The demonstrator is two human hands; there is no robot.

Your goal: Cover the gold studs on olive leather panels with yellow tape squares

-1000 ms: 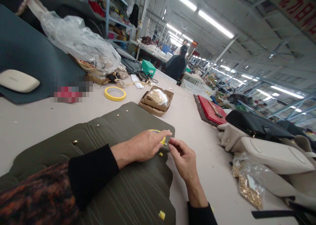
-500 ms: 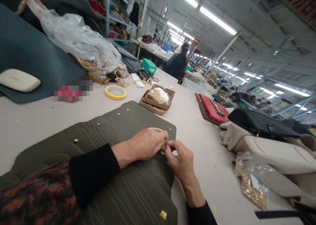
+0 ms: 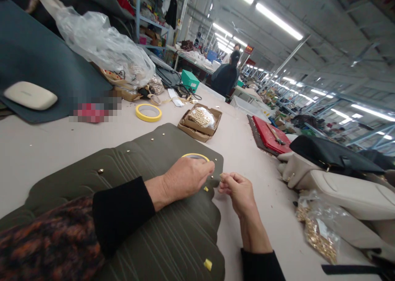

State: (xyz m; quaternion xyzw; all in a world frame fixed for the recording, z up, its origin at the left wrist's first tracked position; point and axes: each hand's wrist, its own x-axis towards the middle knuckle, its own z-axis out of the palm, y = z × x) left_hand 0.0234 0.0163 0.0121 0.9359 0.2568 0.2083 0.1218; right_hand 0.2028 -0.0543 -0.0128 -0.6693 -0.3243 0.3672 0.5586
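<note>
Dark olive panels (image 3: pixel 148 166) lie stacked on the table, with small gold studs (image 3: pixel 101 171) on the upper one. Over their right part is my left hand (image 3: pixel 188 178), its fingers closed on a roll of yellow tape (image 3: pixel 195 155) that shows partly behind the knuckles. Just past the panels' right edge, my right hand (image 3: pixel 237 188) pinches a small piece of yellow tape (image 3: pixel 221 175) between thumb and fingertips. Other yellow tape bits (image 3: pixel 207 265) stick to the panels, one of them below my left hand.
Another yellow tape roll (image 3: pixel 148 112) lies behind the panels, beside a cardboard box (image 3: pixel 200 122) holding bagged gold studs. At right are a red board with a hammer (image 3: pixel 275 135), pale bags (image 3: pixel 348 186) and a bag of gold hardware (image 3: pixel 321 235). A person (image 3: pixel 226 73) sits farther back.
My right hand has moved right, away from my left hand, and a small tape piece now shows in its pinch. My left hand stays by the tape roll. The view has shifted slightly.
</note>
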